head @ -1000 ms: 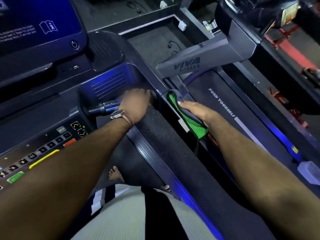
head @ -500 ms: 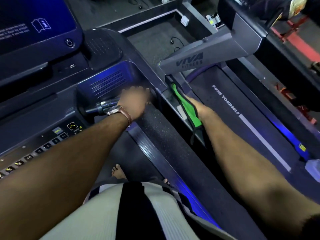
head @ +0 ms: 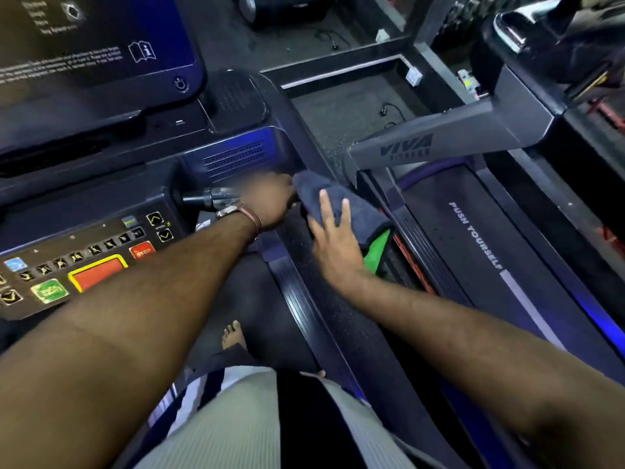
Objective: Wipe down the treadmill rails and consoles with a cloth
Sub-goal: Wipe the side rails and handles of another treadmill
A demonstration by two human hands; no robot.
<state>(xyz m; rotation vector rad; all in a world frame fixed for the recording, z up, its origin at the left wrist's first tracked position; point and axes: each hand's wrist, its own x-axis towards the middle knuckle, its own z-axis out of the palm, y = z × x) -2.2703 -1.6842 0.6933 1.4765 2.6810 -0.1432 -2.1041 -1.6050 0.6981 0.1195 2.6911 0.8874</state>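
A dark cloth [head: 341,201] with a green underside [head: 378,248] lies on top of the black textured side rail [head: 341,319] of the treadmill, at the rail's far end. My right hand [head: 334,242] presses flat on the cloth with straight, spread fingers. My left hand [head: 270,203], blurred and wearing a brown-strapped watch, grips the end of the metal handle bar [head: 216,196] beside the console [head: 84,265], right next to the cloth. The console's button panel and dark screen [head: 88,45] fill the left of the view.
A neighbouring treadmill with a grey "VIVA" upright [head: 439,143] and a belt marked "PUSH YOURSELF" [head: 473,238] runs along the right. My bare foot [head: 233,336] stands on the belt below. Cables lie on the floor ahead.
My right hand has lifted the cloth from the rail's outer side onto its top, close to my left hand; the dark side now faces up. The left hand stays on the handle.
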